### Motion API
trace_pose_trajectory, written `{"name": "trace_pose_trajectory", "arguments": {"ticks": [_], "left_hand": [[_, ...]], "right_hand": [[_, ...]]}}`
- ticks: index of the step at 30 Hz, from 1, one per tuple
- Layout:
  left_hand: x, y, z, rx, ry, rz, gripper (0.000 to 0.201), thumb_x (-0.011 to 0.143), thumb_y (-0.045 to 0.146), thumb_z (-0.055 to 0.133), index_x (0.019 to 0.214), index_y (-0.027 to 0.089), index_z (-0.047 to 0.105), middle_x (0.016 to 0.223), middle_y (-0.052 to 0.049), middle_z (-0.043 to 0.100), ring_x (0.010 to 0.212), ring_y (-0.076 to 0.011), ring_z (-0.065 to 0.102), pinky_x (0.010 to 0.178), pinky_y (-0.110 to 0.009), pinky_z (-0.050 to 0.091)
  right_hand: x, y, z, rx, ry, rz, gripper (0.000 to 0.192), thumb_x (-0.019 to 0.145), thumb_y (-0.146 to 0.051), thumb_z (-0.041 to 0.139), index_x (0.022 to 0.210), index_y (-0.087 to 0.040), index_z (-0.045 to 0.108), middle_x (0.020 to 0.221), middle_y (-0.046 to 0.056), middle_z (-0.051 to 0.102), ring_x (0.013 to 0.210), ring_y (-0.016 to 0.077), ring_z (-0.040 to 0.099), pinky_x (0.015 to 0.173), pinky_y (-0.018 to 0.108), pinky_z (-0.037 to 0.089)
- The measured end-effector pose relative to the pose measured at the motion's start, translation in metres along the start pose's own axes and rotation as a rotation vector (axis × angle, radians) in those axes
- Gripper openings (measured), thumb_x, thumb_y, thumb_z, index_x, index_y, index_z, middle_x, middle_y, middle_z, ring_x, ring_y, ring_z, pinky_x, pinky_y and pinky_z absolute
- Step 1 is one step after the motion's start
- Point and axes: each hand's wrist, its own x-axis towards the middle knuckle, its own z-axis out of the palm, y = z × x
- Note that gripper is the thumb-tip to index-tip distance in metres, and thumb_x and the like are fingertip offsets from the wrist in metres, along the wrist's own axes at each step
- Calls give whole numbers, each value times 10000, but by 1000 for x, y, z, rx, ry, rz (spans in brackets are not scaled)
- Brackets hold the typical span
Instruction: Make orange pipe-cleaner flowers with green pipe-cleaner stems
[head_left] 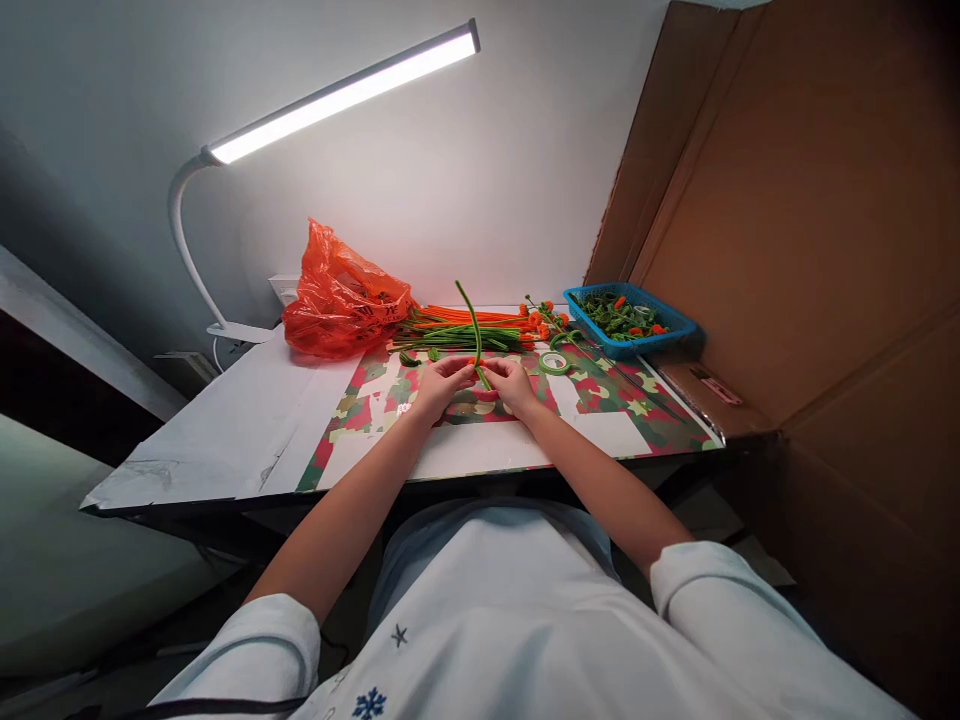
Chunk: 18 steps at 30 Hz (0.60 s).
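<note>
Close together above the table's patterned covering, my two hands meet with fingers closed. My left hand (445, 386) and my right hand (513, 387) both pinch a green pipe cleaner (472, 315), whose long end rises up and leans to the left. A small orange piece shows between the fingertips; how it joins the green stem is hidden. Behind my hands lies a bundle of orange and green pipe cleaners (465, 328). A roll of green tape (554, 363) lies flat just right of my right hand.
An orange plastic bag (345, 300) stands at the back left, beside a clamp lamp (345, 92). Orange flower pieces (535, 320) lie at the back. A blue basket (630, 345) of green and orange pieces is at the right, by a cardboard wall (810, 200).
</note>
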Motion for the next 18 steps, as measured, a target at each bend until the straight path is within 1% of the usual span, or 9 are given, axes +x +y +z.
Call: {"name": "trace_pose_trajectory", "arguments": {"ticks": [6, 11, 14, 16, 18], "left_hand": [[0, 0, 1, 22, 3, 25, 580, 511, 551, 855, 900, 139, 729, 855, -78, 753, 788, -209, 697, 789, -364, 576], [0, -1, 2, 31, 7, 38, 582, 482, 565, 859, 855, 136, 733, 814, -76, 751, 760, -214, 697, 776, -364, 571], [1, -3, 2, 29, 7, 39, 570, 484, 561, 861, 835, 133, 727, 786, -65, 743, 731, -201, 691, 766, -351, 569], [2, -3, 1, 30, -1, 36, 525, 535, 544, 852, 832, 133, 717, 771, -49, 732, 722, -187, 685, 765, -337, 568], [3, -5, 0, 37, -11, 29, 422, 666, 496, 807, 843, 129, 695, 766, -31, 712, 718, -166, 676, 751, -328, 568]], "right_hand": [[1, 2, -2, -58, 3, -34, 399, 662, -563, 663, 750, -175, 629, 609, -21, 544, 583, 116, 491, 534, 257, 447], [-2, -3, -2, -150, 41, -111, 297, 700, -485, 667, 707, -196, 597, 643, -15, 574, 626, 136, 517, 613, 271, 440], [-5, -7, -1, -185, 61, -145, 234, 729, -423, 650, 689, -202, 585, 638, -17, 565, 612, 136, 500, 614, 271, 408], [-7, -9, 0, -191, 75, -157, 212, 745, -392, 640, 673, -204, 573, 638, -18, 554, 597, 132, 479, 600, 268, 384], [-8, -9, 1, -183, 83, -157, 212, 748, -379, 648, 658, -206, 565, 643, -20, 550, 590, 127, 466, 593, 265, 374]]}}
